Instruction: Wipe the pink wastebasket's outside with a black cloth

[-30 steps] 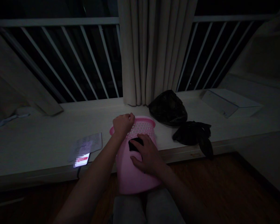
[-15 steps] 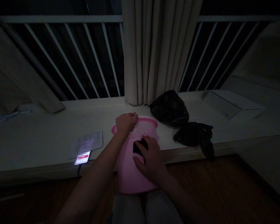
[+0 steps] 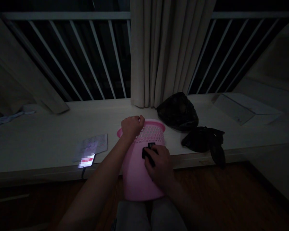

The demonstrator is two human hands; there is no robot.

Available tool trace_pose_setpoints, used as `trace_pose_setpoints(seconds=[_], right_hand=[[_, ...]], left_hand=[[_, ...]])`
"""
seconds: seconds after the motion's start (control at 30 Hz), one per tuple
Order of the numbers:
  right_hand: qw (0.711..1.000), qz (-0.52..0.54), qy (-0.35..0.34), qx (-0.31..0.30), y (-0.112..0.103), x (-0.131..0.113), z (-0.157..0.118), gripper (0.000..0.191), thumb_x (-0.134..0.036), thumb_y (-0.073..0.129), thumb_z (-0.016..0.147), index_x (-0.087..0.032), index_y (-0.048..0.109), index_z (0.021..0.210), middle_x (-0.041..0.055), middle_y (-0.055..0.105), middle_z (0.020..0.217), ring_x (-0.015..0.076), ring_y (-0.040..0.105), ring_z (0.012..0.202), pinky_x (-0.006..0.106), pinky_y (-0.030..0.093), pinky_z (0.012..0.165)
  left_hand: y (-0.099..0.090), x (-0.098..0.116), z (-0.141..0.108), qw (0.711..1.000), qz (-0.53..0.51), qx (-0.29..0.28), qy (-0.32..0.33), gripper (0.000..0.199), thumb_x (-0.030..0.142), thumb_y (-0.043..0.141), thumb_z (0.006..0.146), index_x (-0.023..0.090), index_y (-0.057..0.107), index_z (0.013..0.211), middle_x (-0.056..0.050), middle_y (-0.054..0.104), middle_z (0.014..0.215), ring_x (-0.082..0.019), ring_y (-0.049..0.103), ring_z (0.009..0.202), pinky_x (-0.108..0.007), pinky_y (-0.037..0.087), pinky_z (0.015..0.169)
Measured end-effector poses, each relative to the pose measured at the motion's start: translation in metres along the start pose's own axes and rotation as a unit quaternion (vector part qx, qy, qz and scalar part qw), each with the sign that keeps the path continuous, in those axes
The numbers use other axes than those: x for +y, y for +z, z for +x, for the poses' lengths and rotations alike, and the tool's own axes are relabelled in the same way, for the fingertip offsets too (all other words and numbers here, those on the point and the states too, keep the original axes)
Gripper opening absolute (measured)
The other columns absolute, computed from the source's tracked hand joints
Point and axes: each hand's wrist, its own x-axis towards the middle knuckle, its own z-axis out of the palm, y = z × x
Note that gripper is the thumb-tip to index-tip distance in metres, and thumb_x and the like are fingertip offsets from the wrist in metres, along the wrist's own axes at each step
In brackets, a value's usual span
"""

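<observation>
A pink basket (image 3: 139, 173) with a perforated band near its rim lies tilted over my lap, its rim toward the ledge. My left hand (image 3: 132, 127) is closed round the rim at the basket's upper left. On the basket's side my right hand (image 3: 160, 163) grips a bunched black cloth (image 3: 146, 154) between thumb and fingers. Just above those fingers a small dark label (image 3: 151, 145) with a light mark lies against the pink surface.
Two black plastic bags (image 3: 178, 112) (image 3: 202, 139) lie on the white ledge (image 3: 86, 118) to the right, near a white box (image 3: 248, 109). At the left are a paper sheet (image 3: 96, 143) and a lit phone (image 3: 88, 160). Behind are a curtain (image 3: 154, 54) and white railings.
My right hand has moved slightly right and its fingers have drawn together on the black cloth, which is now more bunched. The small label has come into view. My left hand stays on the rim.
</observation>
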Motion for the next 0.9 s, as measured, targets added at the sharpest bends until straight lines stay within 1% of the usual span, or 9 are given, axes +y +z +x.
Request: trace_pose_setpoints(seconds=[0.07, 0.23, 0.37, 0.4, 0.5, 0.57, 0.73, 0.83, 0.9], right_hand=[[1.000, 0.019, -0.007, -0.006, 0.0004, -0.0009, 0.0014, 0.025, -0.015, 0.055, 0.082, -0.019, 0.068, 0.103, 0.0083, 0.062, 0.095, 0.0221, 0.056, 0.090, 0.036, 0.047, 0.078], [0.998, 0.047, 0.026, 0.012, 0.0026, -0.0034, 0.0060, 0.022, -0.009, 0.053, 0.081, -0.019, 0.066, 0.097, 0.0085, 0.063, 0.096, 0.0226, 0.056, 0.092, 0.038, 0.047, 0.080], [0.996, 0.085, 0.000, 0.011, 0.0066, -0.0072, 0.0052, 0.024, -0.006, 0.049, 0.081, -0.020, 0.064, 0.094, 0.0078, 0.062, 0.099, 0.0219, 0.056, 0.096, 0.038, 0.048, 0.084], [0.996, 0.090, 0.004, 0.014, 0.0076, -0.0075, 0.0049, 0.024, -0.006, 0.048, 0.080, -0.020, 0.063, 0.094, 0.0078, 0.062, 0.099, 0.0219, 0.056, 0.096, 0.038, 0.048, 0.085], [0.994, 0.087, 0.053, 0.038, 0.0095, -0.0072, 0.0047, 0.022, -0.008, 0.051, 0.077, -0.019, 0.064, 0.091, 0.0085, 0.060, 0.098, 0.0226, 0.055, 0.095, 0.039, 0.048, 0.083], [0.993, 0.074, 0.073, 0.051, 0.0097, -0.0073, 0.0042, 0.022, -0.010, 0.053, 0.077, -0.018, 0.065, 0.093, 0.0091, 0.060, 0.098, 0.0229, 0.055, 0.095, 0.039, 0.048, 0.083], [0.996, 0.044, 0.048, 0.067, 0.0076, -0.0093, -0.0002, 0.027, -0.014, 0.053, 0.080, -0.019, 0.068, 0.102, 0.0091, 0.060, 0.103, 0.0241, 0.054, 0.099, 0.041, 0.045, 0.086], [0.995, 0.048, 0.043, 0.078, 0.0082, -0.0088, -0.0021, 0.029, -0.010, 0.050, 0.080, -0.021, 0.068, 0.100, 0.0071, 0.062, 0.101, 0.0229, 0.055, 0.098, 0.041, 0.045, 0.086], [0.993, 0.058, 0.049, 0.085, 0.0101, -0.0083, -0.0023, 0.027, -0.008, 0.050, 0.080, -0.021, 0.067, 0.098, 0.0065, 0.063, 0.098, 0.0218, 0.056, 0.095, 0.039, 0.045, 0.084]], left_hand=[[0.0002, 0.0008, 0.0006, 1.000, -0.003, -0.003, 0.001, 0.056, 0.041, 0.026, 0.094, 0.016, 0.076, 0.095, -0.015, 0.074, 0.089, -0.029, 0.068, 0.085, -0.036, 0.045, 0.073], [0.0006, 0.0050, 0.0022, 1.000, -0.011, -0.010, 0.000, 0.056, 0.041, 0.026, 0.094, 0.014, 0.076, 0.096, -0.017, 0.073, 0.091, -0.029, 0.068, 0.088, -0.038, 0.044, 0.077], [0.0017, 0.0064, 0.0034, 1.000, -0.012, -0.008, 0.005, 0.056, 0.041, 0.027, 0.094, 0.015, 0.076, 0.095, -0.016, 0.073, 0.089, -0.029, 0.068, 0.086, -0.037, 0.044, 0.075], [0.0021, 0.0063, 0.0039, 1.000, -0.011, -0.005, 0.007, 0.055, 0.041, 0.027, 0.094, 0.015, 0.076, 0.094, -0.016, 0.074, 0.088, -0.029, 0.068, 0.085, -0.037, 0.044, 0.074], [0.0035, 0.0059, 0.0053, 1.000, -0.010, 0.001, 0.009, 0.056, 0.042, 0.028, 0.094, 0.015, 0.076, 0.094, -0.015, 0.074, 0.087, -0.029, 0.068, 0.085, -0.036, 0.044, 0.073], [0.0045, 0.0057, 0.0059, 1.000, -0.013, -0.001, 0.009, 0.056, 0.043, 0.028, 0.094, 0.014, 0.076, 0.094, -0.016, 0.074, 0.088, -0.028, 0.068, 0.086, -0.036, 0.044, 0.074], [0.0068, 0.0056, 0.0036, 1.000, -0.023, 0.003, 0.010, 0.055, 0.043, 0.028, 0.094, 0.015, 0.076, 0.093, -0.015, 0.073, 0.087, -0.028, 0.068, 0.086, -0.035, 0.043, 0.073], [0.0083, 0.0047, 0.0030, 0.999, -0.030, 0.014, 0.019, 0.054, 0.043, 0.029, 0.095, 0.016, 0.075, 0.088, -0.014, 0.073, 0.085, -0.027, 0.067, 0.084, -0.034, 0.042, 0.071], [0.0088, 0.0019, 0.0050, 0.998, -0.041, 0.028, 0.035, 0.051, 0.040, 0.029, 0.096, 0.016, 0.073, 0.085, -0.013, 0.072, 0.085, -0.026, 0.066, 0.083, -0.033, 0.041, 0.072]])
